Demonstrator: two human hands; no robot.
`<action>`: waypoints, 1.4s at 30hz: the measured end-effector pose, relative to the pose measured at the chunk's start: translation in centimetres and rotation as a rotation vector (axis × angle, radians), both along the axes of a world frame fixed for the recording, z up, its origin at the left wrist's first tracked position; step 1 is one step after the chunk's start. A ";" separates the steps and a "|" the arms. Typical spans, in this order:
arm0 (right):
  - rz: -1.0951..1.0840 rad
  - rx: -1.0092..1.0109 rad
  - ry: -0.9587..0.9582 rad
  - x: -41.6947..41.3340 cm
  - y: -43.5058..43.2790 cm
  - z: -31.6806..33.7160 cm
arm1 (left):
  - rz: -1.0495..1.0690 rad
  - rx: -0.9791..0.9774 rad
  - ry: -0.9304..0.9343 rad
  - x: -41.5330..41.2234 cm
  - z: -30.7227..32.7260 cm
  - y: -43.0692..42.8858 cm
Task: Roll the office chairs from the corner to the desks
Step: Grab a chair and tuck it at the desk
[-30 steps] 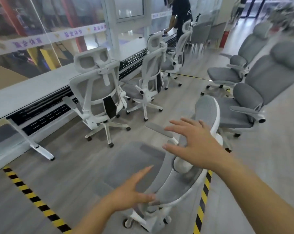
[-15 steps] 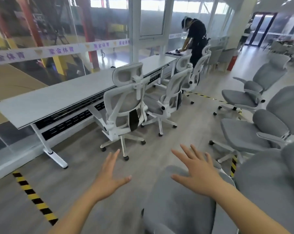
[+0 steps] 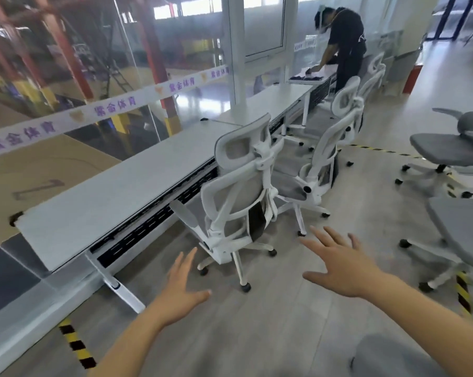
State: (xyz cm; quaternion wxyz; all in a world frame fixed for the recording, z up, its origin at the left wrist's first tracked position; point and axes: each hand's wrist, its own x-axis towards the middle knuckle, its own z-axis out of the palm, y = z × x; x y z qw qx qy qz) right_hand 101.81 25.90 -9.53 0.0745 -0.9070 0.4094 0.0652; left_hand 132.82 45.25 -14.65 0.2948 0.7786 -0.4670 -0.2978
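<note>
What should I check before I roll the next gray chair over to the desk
1. Left hand free: ok, open, holding nothing.
2. Right hand free: ok, open, holding nothing.
3. Hold on a gray chair: not ok, neither hand touches one.
4. Free spot at the desk: ok, the near end beside the white chair has no chair.
5. Floor path to that spot: ok, bare, only striped tape.
6. Gray chair's wheels: cannot tell, out of view.

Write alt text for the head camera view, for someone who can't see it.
Two bare hands, left hand and right hand, spread open and empty above grey floor, facing a white mesh-backed office chair at a long white desk. Grey padded chairs stand to the right.
</note>
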 end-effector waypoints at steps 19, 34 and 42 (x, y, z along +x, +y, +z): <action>-0.672 0.595 -1.084 35.2 -24.5 6.4 | -0.407 0.134 -0.048 26.5 -1.3 -35.0; -1.063 0.210 -1.225 40.8 -29.5 2.7 | -0.820 0.242 0.337 27.9 -4.1 -39.5; -1.064 0.236 -1.200 38.2 -22.6 2.4 | -0.800 0.216 0.269 25.2 -4.2 -32.2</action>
